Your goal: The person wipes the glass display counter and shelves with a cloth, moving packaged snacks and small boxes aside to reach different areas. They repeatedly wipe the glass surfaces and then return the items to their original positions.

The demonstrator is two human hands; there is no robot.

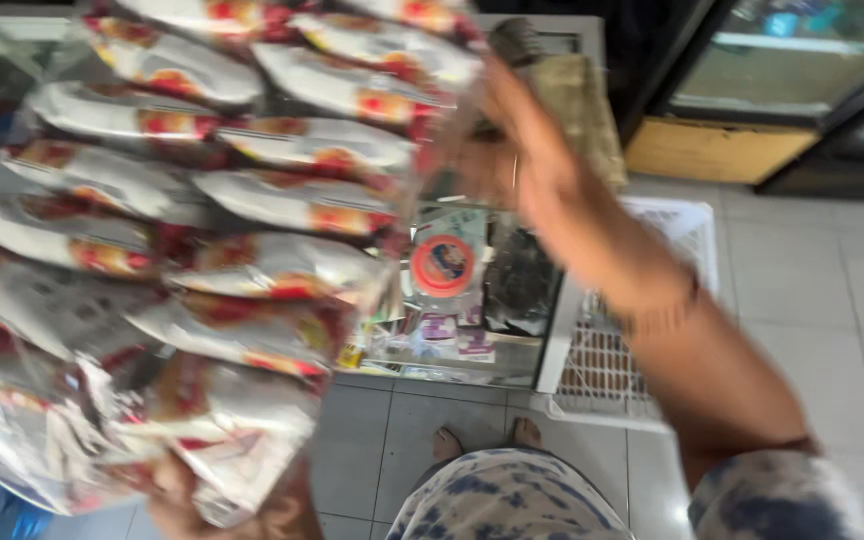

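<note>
the person is standing on a grey tiled floor [812, 290], holding up a long hanging strip of silver sachets [202, 230] with red and yellow print, so that it fills most of the left side of the view. the packets overlap one another in two rough columns, and the whole strip is blurred. the right hand [517, 150] is raised high at the strip's upper right edge, its fingers [472, 165] clenched on the edge of the packets there; a thin bracelet sits on that wrist. the left hand [252, 515] shows only partly at the bottom of the frame, under the lowest sachets, and touches them from below; i cannot tell how its fingers lie, since the packets cover them.

behind the strip there is a glass display case [472, 340] with small packaged goods inside, among them a round orange-rimmed item [443, 265]. just beside the case, on the floor, stands a white plastic crate [652, 300] with lattice sides. further back on the right is a glass-doored cooler [802, 70] with a dark frame. the person's bare toes [487, 440] peek out below a blue-and-white patterned garment [512, 500].
</note>
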